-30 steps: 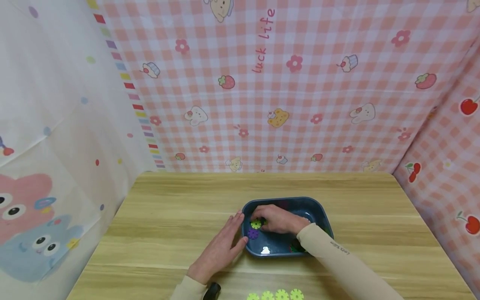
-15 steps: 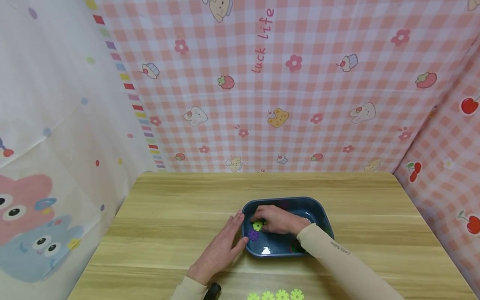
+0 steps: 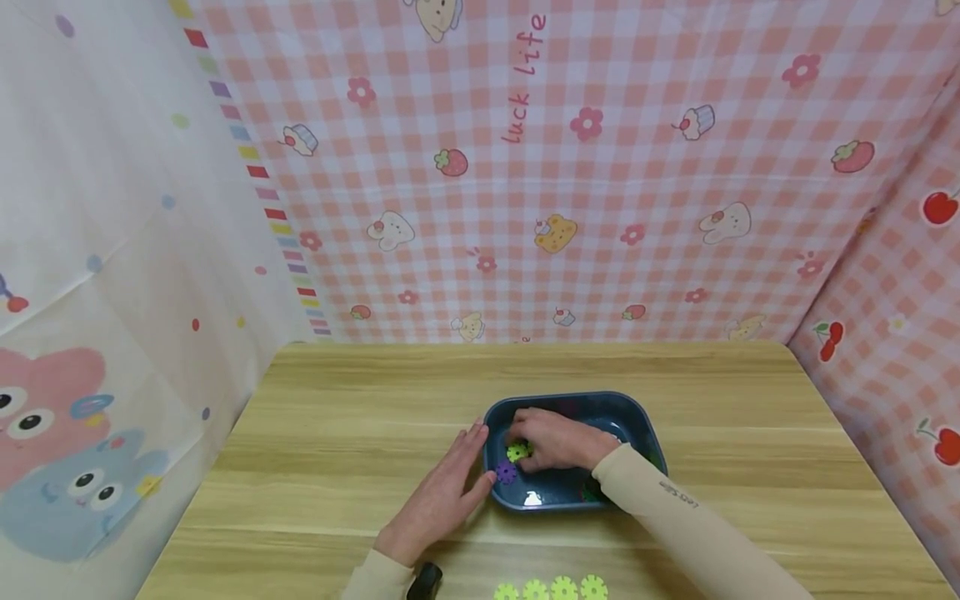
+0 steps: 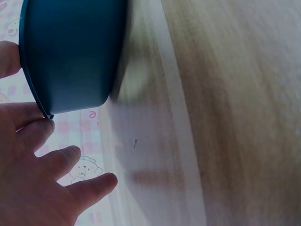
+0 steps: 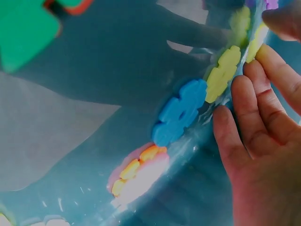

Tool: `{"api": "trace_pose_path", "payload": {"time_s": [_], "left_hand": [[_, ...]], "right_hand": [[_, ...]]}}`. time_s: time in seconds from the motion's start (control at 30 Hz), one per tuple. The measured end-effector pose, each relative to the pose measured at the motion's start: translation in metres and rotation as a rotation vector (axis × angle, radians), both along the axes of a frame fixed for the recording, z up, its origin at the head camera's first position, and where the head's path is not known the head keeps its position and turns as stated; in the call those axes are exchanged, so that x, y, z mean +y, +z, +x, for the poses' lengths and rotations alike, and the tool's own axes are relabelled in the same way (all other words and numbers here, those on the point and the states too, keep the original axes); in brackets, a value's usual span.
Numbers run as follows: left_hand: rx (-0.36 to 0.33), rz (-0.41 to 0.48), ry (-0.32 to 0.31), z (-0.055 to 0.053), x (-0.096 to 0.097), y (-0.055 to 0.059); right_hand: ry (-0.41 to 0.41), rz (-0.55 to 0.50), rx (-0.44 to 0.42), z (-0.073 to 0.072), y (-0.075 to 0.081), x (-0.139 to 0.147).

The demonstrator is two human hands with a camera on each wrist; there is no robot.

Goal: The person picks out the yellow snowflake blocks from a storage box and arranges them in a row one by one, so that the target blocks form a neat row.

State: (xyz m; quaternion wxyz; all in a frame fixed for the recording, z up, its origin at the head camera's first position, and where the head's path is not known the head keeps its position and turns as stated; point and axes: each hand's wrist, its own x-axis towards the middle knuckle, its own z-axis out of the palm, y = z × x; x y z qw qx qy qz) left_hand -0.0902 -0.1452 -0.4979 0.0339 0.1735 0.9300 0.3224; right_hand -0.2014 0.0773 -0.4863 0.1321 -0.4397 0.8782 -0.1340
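My right hand (image 3: 561, 440) reaches inside a dark blue plastic bin (image 3: 555, 490). Its thumb and fingers pinch a yellow-green notched snowflake disc (image 3: 516, 452). Beside that disc lies a purple one (image 3: 506, 472), by the bin's left wall. In the right wrist view, another yellow-green disc (image 5: 223, 74) and a blue disc (image 5: 179, 114) lie close to my fingers. My left hand (image 3: 441, 497) rests against the left end of the bin, its fingers extended and its thumb and index finger touching the rim.
A row of several yellow-green discs (image 3: 564, 588) lies at the table's (image 3: 360, 417) near edge. A pink-and-orange disc (image 5: 138, 169) and a green piece (image 5: 28, 35) are also in the bin. Patterned cloth (image 3: 630, 200) hangs behind the table and along both sides.
My right hand's fingers have drawn closer together, and the yellow-green disc has shifted slightly right with them. My left hand and the bin stay in place.
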Motion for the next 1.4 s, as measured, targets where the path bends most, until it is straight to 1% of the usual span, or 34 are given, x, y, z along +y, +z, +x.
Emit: {"api": "trace_pose_path", "payload": {"time_s": [0.17,0.37,0.6,0.87,1.07,1.23,1.4], "left_hand": [[0.004,-0.002,-0.002,0.000,0.000,0.000],[-0.007,-0.011,0.007,0.000,0.000,0.001],[-0.028,-0.028,0.016,0.000,0.000,0.002],[-0.022,-0.031,0.016,0.001,0.000,0.002],[-0.026,-0.031,0.018,0.000,0.000,0.001],[-0.021,-0.030,0.020,0.000,0.000,0.001],[-0.031,-0.037,0.030,0.000,0.001,0.002]], "right_hand": [[-0.020,-0.027,-0.027,0.000,0.005,0.003],[-0.022,-0.066,-0.024,0.002,0.013,0.006],[-0.043,-0.107,-0.028,0.007,0.030,0.008],[-0.072,-0.151,-0.050,0.011,0.049,0.013],[-0.086,-0.185,-0.022,0.014,0.059,0.022],[-0.084,-0.216,0.015,0.017,0.063,0.029],[-0.107,-0.236,0.051,0.022,0.070,0.035]]}}
